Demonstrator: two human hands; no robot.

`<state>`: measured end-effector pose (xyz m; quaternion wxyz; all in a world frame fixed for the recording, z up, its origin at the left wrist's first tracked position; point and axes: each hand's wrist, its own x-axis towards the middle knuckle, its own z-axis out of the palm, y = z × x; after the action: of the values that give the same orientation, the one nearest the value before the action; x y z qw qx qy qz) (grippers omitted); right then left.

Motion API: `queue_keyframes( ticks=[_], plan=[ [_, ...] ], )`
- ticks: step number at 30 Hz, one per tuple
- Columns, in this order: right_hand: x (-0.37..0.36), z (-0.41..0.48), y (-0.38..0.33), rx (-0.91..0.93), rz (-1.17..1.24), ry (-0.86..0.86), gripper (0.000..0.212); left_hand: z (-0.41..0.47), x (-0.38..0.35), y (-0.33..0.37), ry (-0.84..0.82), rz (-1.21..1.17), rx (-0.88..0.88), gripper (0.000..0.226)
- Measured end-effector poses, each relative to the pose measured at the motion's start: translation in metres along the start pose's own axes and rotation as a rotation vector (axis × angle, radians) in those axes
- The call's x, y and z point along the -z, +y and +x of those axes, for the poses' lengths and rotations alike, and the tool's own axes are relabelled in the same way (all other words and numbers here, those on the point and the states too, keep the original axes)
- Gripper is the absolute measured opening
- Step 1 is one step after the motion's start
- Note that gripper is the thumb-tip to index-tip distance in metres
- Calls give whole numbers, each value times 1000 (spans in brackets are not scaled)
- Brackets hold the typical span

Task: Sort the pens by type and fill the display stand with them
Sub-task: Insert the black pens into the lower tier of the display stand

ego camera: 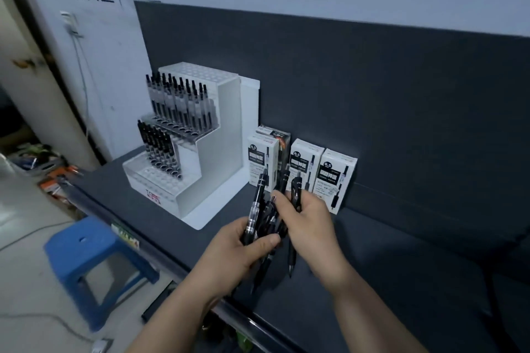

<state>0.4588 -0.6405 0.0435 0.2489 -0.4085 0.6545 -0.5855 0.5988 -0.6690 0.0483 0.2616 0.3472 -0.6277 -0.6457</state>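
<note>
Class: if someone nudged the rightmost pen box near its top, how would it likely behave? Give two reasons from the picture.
The rightmost pen box would probably tip rather than slide: it stands upright, tall and narrow. It looks like thin card, so likely light and easily dented. Falling left, it might knock the neighbouring box, which stands close beside it.

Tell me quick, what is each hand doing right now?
Left hand: closed around a bundle of black pens.
Right hand: closed on a single black pen, picked from the bundle.
</note>
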Motion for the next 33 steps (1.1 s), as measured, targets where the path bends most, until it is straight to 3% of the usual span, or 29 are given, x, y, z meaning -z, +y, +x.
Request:
queue_keyframes(
  ticks=[4,8,12,18,25,33],
  plan=[
    [-27,9,-5,-86,71,-35,39,6,27,-3,1,-41,40,20],
    [-60,22,-10,-75,-5,-29,63,16,60,-4,17,-97,62,13],
    [-104,32,-18,-95,-79,-72,72,28,112,-6,-21,26,35,15],
    [-173,48,-33,-129,50,1,40,43,203,-5,36,66,21,13],
    [-204,63,-54,-11,-232,155,37,60,278,-2,128,22,-6,13],
    [-197,74,-68,-18,-99,206,20,82,297,-13,194,2,-37,15]
  ],
)
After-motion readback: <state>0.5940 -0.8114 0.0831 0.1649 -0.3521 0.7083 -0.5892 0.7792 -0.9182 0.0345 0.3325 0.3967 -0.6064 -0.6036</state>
